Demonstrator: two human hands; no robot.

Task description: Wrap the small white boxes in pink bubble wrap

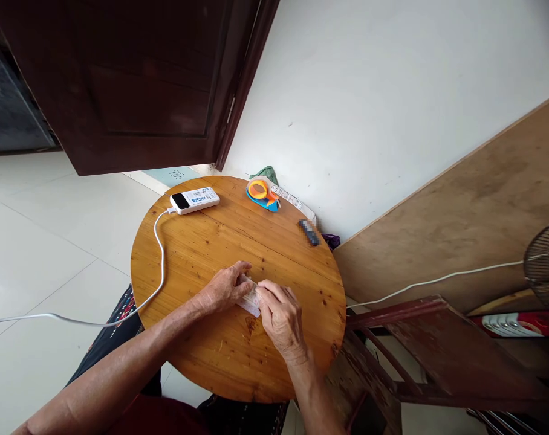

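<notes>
A small pale slip of printed paper (pixel 251 304), with faint pinkish and violet tones, is between my hands over the middle of the round wooden table (pixel 188 344). My left hand (pixel 227 287) holds its left side, thumb over the paper and fingers reaching past its far edge. On the other side, my right hand (pixel 281 314) pinches the slip's right edge between thumb and bent fingers. Parts of the paper are covered by my fingers, and its print is too small to read.
A white power bank (pixel 202 199) with a white cable (pixel 162 260) lies at the table's far left. An orange and blue tape dispenser (pixel 262 193) stands at the back. Near the right edge is a dark, blurred-out object (pixel 309 232). A wooden chair (pixel 451 356) stands at right.
</notes>
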